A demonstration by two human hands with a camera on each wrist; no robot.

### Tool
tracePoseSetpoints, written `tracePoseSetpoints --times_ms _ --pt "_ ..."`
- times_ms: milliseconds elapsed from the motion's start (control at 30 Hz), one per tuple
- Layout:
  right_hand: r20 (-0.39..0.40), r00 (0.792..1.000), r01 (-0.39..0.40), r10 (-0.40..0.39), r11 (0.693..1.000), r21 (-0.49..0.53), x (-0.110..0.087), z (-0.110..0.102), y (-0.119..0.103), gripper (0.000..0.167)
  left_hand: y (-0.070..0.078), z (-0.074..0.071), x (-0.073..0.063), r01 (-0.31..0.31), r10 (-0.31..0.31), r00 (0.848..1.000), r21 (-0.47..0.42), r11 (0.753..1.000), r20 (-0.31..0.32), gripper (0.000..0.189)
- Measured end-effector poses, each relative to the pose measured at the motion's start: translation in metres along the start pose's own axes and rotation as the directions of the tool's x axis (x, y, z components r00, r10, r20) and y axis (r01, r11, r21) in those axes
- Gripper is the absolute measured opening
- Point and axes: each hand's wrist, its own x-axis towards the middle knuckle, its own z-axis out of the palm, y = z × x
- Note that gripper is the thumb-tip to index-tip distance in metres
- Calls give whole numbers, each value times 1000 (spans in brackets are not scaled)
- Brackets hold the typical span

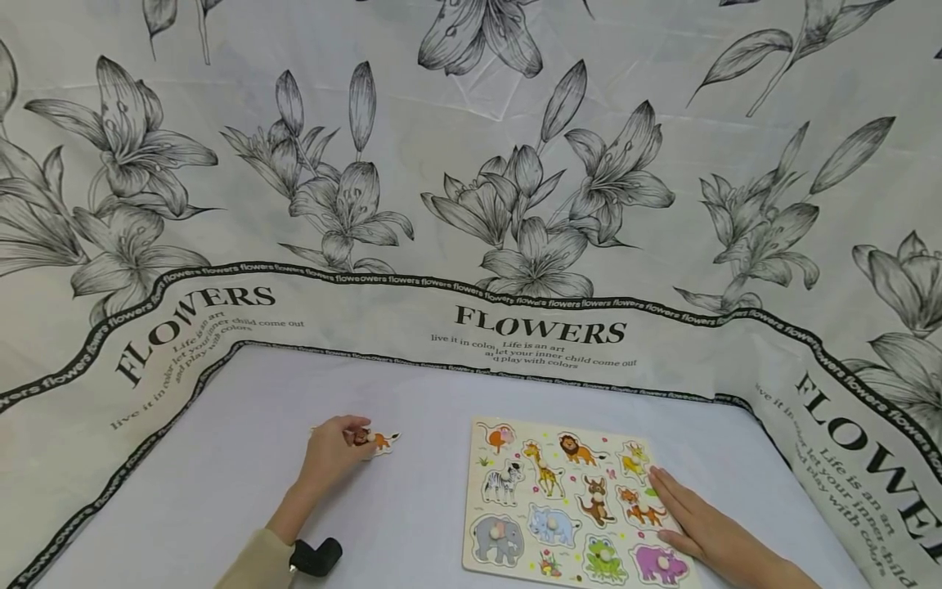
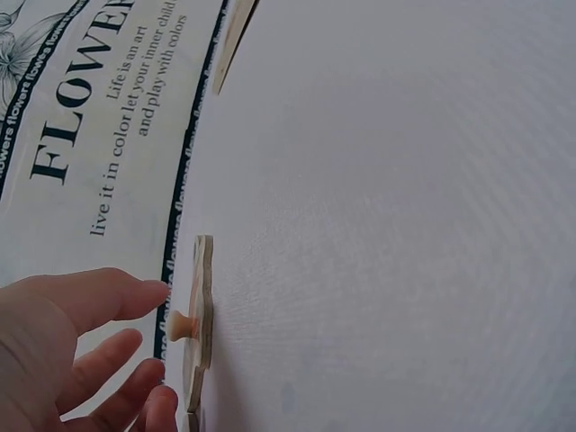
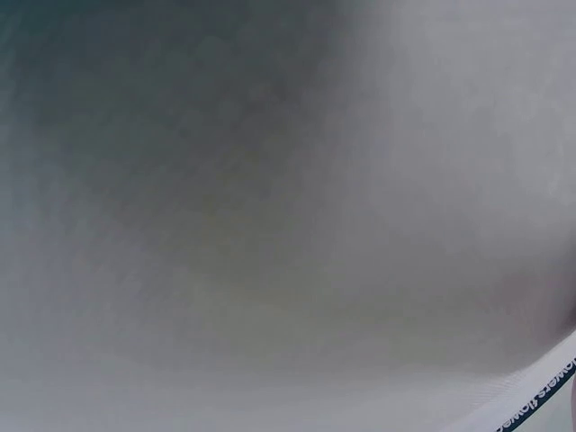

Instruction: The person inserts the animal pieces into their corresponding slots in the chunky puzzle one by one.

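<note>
My left hand (image 1: 334, 454) is over a lion puzzle piece (image 1: 383, 443) on the white table, left of the board. In the left wrist view, the piece (image 2: 205, 315) is edge-on, its peg knob (image 2: 180, 326) between my bent fingers, fingertips close to it but apart. My right hand (image 1: 699, 519) rests with extended fingers along the right edge of the wooden animal puzzle board (image 1: 540, 515). Knobs show on the elephant (image 1: 496, 536), frog (image 1: 605, 560) and hippo (image 1: 660, 564). The right wrist view is mostly a dark blur.
A white cloth with printed flowers (image 1: 533, 221) and a black lettered border rises behind and beside the table (image 1: 412, 515). A black wrist device (image 1: 318, 558) sits at my left sleeve (image 1: 261, 560). The board's edge (image 2: 236, 40) shows at the top of the left wrist view.
</note>
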Motion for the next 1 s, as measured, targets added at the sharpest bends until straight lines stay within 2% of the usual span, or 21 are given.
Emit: tracePoseSetpoints --times_ms 267,667,1000 --pt "-36 998 57 -58 998 -32 -1 0 -1 70 -5 4 1 -2 2 1000 -3 1000 -5 30" --pt "-56 996 73 -76 996 -54 -1 0 -1 70 1 5 2 37 -37 999 21 999 -11 21" --pt "-59 995 76 -81 995 -71 0 0 -1 71 3 9 2 43 -41 998 37 998 -37 13"
